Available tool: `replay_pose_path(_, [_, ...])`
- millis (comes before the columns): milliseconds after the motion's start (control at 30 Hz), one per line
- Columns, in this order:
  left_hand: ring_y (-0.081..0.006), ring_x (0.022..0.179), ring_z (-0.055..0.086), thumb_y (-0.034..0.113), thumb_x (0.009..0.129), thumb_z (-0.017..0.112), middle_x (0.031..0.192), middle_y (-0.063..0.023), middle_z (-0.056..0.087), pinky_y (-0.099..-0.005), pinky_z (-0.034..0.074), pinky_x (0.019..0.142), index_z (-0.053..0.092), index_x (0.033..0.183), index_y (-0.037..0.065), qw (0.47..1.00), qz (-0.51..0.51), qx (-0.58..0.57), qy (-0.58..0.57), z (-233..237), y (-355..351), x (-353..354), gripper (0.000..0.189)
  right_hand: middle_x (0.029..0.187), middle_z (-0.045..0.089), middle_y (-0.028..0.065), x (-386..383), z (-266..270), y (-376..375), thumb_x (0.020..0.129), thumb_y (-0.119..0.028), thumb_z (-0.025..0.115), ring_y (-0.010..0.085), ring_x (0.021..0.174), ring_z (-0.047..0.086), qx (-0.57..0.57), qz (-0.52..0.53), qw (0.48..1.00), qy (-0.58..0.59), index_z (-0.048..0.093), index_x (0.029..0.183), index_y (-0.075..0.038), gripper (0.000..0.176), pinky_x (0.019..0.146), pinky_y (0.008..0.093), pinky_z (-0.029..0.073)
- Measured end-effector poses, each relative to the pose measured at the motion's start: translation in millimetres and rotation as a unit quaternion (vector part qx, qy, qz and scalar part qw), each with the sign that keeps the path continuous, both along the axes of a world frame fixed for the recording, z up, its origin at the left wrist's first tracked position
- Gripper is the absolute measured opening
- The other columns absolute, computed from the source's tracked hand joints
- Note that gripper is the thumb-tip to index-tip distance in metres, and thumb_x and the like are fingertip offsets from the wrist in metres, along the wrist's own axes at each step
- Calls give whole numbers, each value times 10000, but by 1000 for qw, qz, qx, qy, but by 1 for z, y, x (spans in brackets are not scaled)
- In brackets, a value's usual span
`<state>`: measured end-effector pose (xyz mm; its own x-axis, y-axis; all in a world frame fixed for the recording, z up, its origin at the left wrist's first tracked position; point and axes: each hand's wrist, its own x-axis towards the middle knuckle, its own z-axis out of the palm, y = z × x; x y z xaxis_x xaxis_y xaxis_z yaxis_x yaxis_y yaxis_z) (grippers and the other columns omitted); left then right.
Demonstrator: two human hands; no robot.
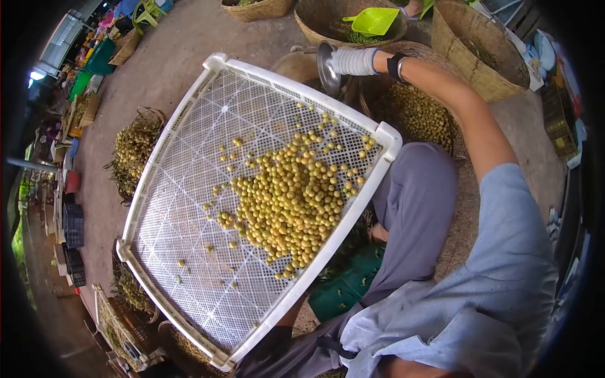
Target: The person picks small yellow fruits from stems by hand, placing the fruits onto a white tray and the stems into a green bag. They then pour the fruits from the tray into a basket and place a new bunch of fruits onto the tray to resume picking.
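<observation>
My right hand [356, 62], in a white ribbed glove, grips a shiny metal bowl [327, 69] seen edge-on; its fingers are mostly hidden. Just below the hand stands a woven basket [463, 142] with many small round yellow-brown fruits [419, 107] inside. A large white mesh tray [183, 164] is in front of my body, over my lap. Loose round yellow-green fruits [293, 195] are heaped on the tray's near half, with several scattered singly. My left hand is not visible.
Wicker baskets [450, 38] stand at the top, one with a lime-green scoop [373, 22]. Fruit bunches [137, 148] lie left of the tray. A green sheet or bag [343, 286] is by my legs. Crates [74, 225] line the left side.
</observation>
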<state>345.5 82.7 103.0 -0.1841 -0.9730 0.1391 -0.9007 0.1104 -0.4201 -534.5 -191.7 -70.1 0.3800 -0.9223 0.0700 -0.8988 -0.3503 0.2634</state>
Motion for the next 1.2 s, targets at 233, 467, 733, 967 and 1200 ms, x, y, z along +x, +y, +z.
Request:
replay_pose_path(233, [-311, 955, 631, 260, 915, 574, 1023, -164, 675, -412, 506, 873, 654, 924, -5, 940, 220, 44, 258, -8, -34, -14, 277, 805, 580, 182, -13, -19, 40, 897, -162, 493, 339, 739, 602, -73, -51, 994, -57, 601, 932, -38, 168, 642, 410, 489])
replay_pose_path(467, [-274, 913, 630, 251, 872, 657, 1023, -148, 652, -378, 511, 817, 611, 1018, -1, 753, 255, 203, 572, -53, -85, 11, 295, 1087, 638, 51, 42, 33, 217, 843, -73, 577, 299, 825, 654, -171, -335, 902, -211, 652, 1107, -137, 281, 731, 387, 531])
replay_pose_path(733, [-136, 612, 598, 283, 926, 619, 744, -22, 616, -278, 504, 578, 581, 913, 53, 590, 271, 217, 729, -88, -129, 40, 233, 1054, 642, 142, 150, -4, 501, 794, -50, 674, 322, 645, 649, -187, -433, 873, -125, 609, 1100, -109, 319, 569, 377, 516])
replay_pose_path(967, [-122, 655, 614, 150, 842, 716, 779, -11, 650, -252, 498, 596, 639, 955, 50, 585, 279, 187, 738, -109, -138, 59, 169, 1033, 644, 124, 223, -171, 581, 828, -82, 638, 287, 666, 636, 90, -531, 819, -197, 606, 1165, -131, 342, 597, 365, 520])
replay_pose_path(1200, [-155, 649, 618, 116, 805, 688, 766, -20, 642, -293, 520, 606, 629, 947, 78, 563, 261, 145, 771, -107, -123, 68, 158, 1021, 645, 98, 248, -226, 569, 865, -66, 597, 256, 726, 625, 190, -557, 773, -238, 608, 1152, -89, 288, 651, 354, 511])
